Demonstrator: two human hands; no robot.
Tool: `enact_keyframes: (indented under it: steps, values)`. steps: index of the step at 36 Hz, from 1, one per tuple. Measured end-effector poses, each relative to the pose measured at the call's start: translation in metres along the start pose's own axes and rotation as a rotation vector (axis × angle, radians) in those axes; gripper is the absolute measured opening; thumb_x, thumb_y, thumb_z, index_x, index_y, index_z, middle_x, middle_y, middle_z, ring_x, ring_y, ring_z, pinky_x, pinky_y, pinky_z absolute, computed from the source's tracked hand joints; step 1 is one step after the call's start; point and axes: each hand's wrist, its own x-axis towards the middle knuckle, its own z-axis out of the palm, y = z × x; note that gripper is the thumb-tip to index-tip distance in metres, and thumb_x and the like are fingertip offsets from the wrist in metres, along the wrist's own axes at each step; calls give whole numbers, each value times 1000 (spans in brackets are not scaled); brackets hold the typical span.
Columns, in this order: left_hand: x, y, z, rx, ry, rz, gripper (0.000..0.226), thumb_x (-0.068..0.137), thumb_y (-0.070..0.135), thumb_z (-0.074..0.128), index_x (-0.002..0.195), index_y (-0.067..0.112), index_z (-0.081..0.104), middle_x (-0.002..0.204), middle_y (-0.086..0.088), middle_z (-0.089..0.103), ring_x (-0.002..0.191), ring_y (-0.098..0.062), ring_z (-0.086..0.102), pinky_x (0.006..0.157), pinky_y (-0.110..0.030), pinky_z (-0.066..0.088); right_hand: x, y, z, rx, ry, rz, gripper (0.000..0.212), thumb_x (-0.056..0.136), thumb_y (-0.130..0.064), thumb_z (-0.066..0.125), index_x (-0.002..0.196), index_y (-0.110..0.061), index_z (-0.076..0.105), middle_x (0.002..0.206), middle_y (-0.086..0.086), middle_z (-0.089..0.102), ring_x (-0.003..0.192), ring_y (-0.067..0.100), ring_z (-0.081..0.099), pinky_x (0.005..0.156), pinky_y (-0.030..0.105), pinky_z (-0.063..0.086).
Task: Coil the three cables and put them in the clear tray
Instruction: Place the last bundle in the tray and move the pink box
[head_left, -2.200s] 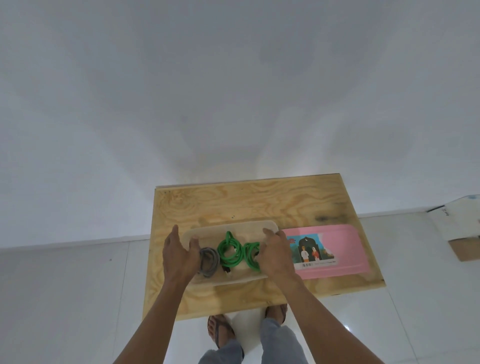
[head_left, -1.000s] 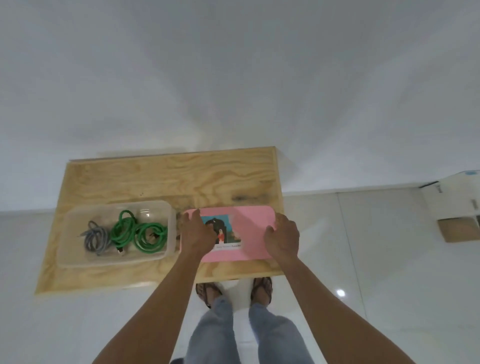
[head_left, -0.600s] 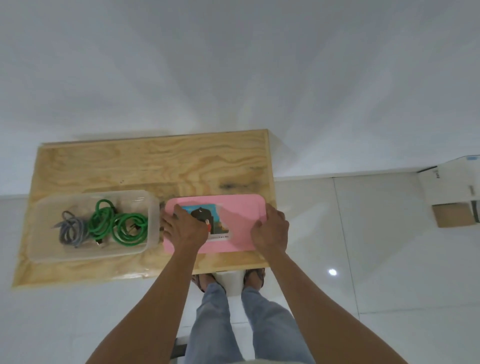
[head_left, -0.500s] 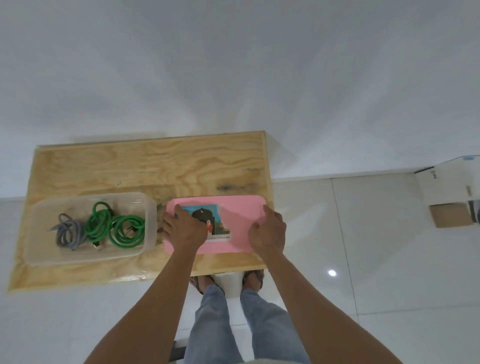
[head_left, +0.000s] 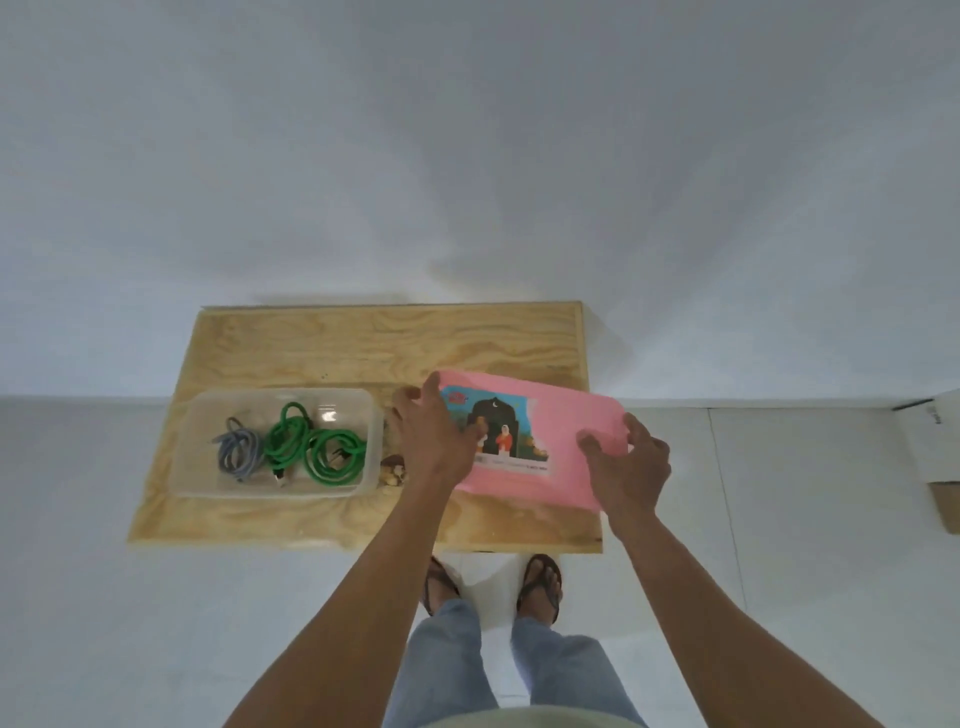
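Pink lid (head_left: 566, 441), flat on the table a moment ago, is now lifted, both hands' fingers gripping its ends. All three coiled cables (head_left: 291, 447) lie in the clear tray (head_left: 197, 415) near the table's left edge; closing it likely remains.

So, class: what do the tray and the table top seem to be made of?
Clear tray: likely plastic, translucent and glossy; the coiled cables show through its wall and a highlight glints on it. Table top: probably unpainted plywood, matte, with swirling grain.
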Motion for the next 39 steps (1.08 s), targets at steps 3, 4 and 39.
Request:
enact_keyframes:
  steps: [3, 4, 39]
  values:
    - [1, -3, -35, -71, 64, 6, 88, 75, 33, 83, 147, 17, 35, 142, -19, 32, 131, -38, 31, 108, -46, 35, -14, -28, 6, 32, -22, -73, 77, 78, -43, 80, 144, -19, 49, 139, 13, 46, 129, 39, 46, 105, 52, 48]
    - [2, -7, -48, -72, 74, -5, 89, 75, 34, 82, 148, 16, 34, 142, -19, 34, 131, -38, 33, 108, -46, 35, -20, -38, 10, 22, -36, -101, 78, 78, -44, 80, 145, -18, 48, 139, 13, 47, 130, 38, 45, 106, 49, 47]
    - [116, -280, -184, -40, -153, -41, 110, 69, 60, 78, 153, 14, 24, 146, -15, 36, 135, -35, 37, 108, -50, 41, -188, -140, 260, -331, -101, -183, 70, 91, -36, 62, 152, -15, 34, 152, 9, 31, 140, 35, 31, 115, 44, 34]
